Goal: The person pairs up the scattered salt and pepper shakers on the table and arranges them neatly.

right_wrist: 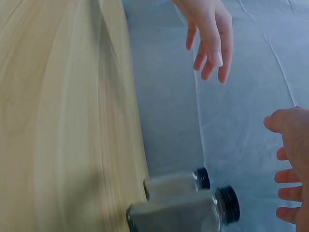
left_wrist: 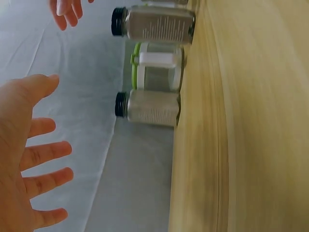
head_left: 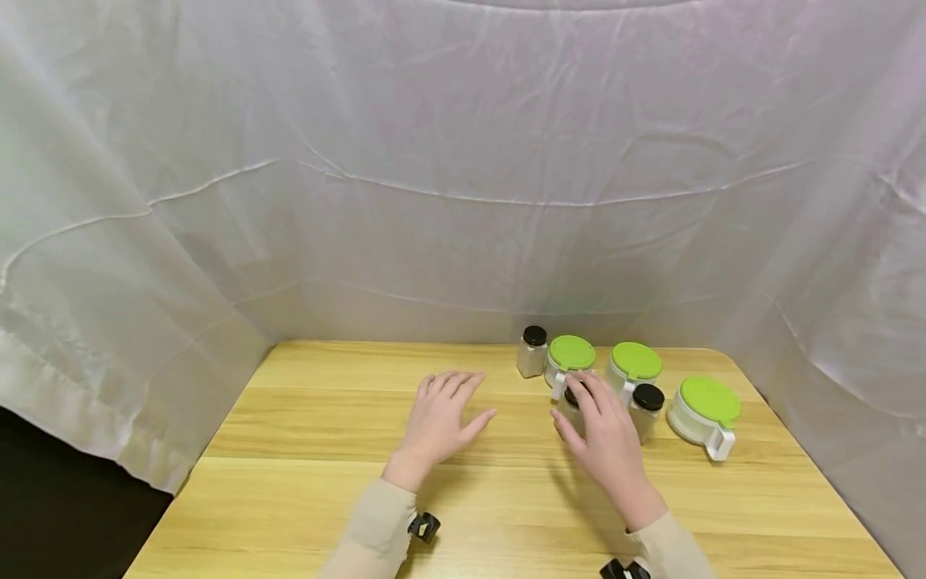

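Observation:
My left hand (head_left: 440, 418) hovers over the left-middle of the table, fingers spread and thumb out, holding nothing. To the right, my right hand (head_left: 608, 438) is held above a small clear jar with a black lid (head_left: 571, 414), which its fingers partly cover in the head view. In the right wrist view those fingers are apart from the black-lidded jar (right_wrist: 176, 212). A second such jar (head_left: 645, 406) stands just right of this hand. The third black-lidded jar (head_left: 531, 358) is at the back, beside a green-lidded canister (head_left: 571, 352) with a white handle.
Two more green-lidded canisters stand on the right: one at the back (head_left: 636, 361), one nearer the right edge (head_left: 709, 402). All rest upright on a wooden table (head_left: 289, 498). Pale cloth (head_left: 434, 249) hangs behind and at both sides.

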Available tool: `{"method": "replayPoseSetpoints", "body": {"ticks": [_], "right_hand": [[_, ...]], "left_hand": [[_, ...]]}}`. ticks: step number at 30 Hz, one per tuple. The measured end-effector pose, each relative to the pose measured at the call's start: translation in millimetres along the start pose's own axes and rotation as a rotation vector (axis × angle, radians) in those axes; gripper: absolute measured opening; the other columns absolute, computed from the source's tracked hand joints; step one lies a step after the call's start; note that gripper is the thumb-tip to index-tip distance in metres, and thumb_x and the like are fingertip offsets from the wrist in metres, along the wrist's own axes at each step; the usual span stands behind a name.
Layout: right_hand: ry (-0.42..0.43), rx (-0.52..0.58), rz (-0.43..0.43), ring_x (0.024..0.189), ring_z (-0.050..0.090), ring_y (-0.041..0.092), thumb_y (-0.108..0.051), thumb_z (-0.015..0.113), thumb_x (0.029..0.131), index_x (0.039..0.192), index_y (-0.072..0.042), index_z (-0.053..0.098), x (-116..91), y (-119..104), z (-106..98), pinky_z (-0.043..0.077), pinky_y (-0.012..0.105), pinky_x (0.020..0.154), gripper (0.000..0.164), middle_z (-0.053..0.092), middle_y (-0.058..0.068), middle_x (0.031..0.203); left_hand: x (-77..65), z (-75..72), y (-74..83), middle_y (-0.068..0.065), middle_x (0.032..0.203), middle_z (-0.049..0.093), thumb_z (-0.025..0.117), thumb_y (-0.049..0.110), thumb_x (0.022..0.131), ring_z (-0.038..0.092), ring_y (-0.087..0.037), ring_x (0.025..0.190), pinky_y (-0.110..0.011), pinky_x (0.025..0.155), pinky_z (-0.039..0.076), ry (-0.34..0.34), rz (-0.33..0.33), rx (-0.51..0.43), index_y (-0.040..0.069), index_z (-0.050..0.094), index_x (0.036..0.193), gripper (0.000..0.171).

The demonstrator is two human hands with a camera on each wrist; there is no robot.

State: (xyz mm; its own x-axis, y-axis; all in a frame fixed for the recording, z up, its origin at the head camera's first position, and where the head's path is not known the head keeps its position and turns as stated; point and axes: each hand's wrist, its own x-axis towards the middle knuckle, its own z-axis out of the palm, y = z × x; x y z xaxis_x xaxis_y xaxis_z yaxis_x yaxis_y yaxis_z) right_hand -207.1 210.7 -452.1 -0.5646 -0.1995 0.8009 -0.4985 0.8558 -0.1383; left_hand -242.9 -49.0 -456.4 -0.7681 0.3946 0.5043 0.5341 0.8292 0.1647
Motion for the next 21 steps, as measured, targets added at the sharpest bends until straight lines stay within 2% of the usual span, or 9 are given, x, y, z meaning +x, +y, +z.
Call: {"method": "replayPoseSetpoints", "body": {"ticks": [3,9,16,19,21], "right_hand": [[-0.004,-0.020,0.015,0.120,0.054,0.044,-0.047,0.054,0.095,0.124,0.001,0.062,-5,8,-5,0.043,0.057,0.100,0.057,0.060,0.024,0.126],[-0.013,-0.031,0.041,0.124,0.050,0.045,-0.053,0.044,0.098,0.125,0.003,0.060,-13,24,-15,0.038,0.053,0.108,0.064,0.058,0.026,0.130],[0.023,-0.068,0.037,0.118,0.053,0.045,-0.057,0.040,0.099,0.124,0.002,0.062,-22,44,-27,0.044,0.059,0.097,0.068,0.060,0.026,0.124],[0.016,-0.089,0.051,0.118,0.054,0.045,-0.056,0.042,0.098,0.123,0.003,0.062,-30,52,-33,0.043,0.053,0.102,0.067,0.060,0.026,0.125],[0.004,-0.096,0.064,0.118,0.054,0.046,-0.052,0.050,0.096,0.124,0.003,0.062,-34,57,-36,0.041,0.051,0.105,0.063,0.060,0.026,0.126]], "left_hand": [[1.4,1.8,6.0,0.002,0.135,0.060,0.052,0.058,0.093,0.053,-0.023,0.126,-0.053,0.111,0.034,-0.015,0.019,-0.001,0.021,0.050,0.141,0.060],[4.2,5.3,18.5,0.004,0.132,0.061,0.052,0.057,0.093,0.054,-0.020,0.124,-0.050,0.111,0.036,-0.025,0.079,0.016,0.023,0.050,0.141,0.059],[6.0,12.4,37.6,0.005,0.131,0.061,0.049,0.058,0.094,0.056,-0.017,0.121,-0.048,0.109,0.039,-0.028,0.154,0.026,0.023,0.051,0.139,0.057],[5.8,16.7,44.6,0.006,0.131,0.061,0.047,0.059,0.095,0.056,-0.015,0.121,-0.046,0.109,0.040,-0.029,0.185,0.040,0.024,0.052,0.139,0.057],[5.4,18.5,49.0,0.006,0.130,0.062,0.047,0.059,0.095,0.056,-0.014,0.120,-0.044,0.108,0.041,-0.021,0.203,0.045,0.023,0.053,0.137,0.056]]}}
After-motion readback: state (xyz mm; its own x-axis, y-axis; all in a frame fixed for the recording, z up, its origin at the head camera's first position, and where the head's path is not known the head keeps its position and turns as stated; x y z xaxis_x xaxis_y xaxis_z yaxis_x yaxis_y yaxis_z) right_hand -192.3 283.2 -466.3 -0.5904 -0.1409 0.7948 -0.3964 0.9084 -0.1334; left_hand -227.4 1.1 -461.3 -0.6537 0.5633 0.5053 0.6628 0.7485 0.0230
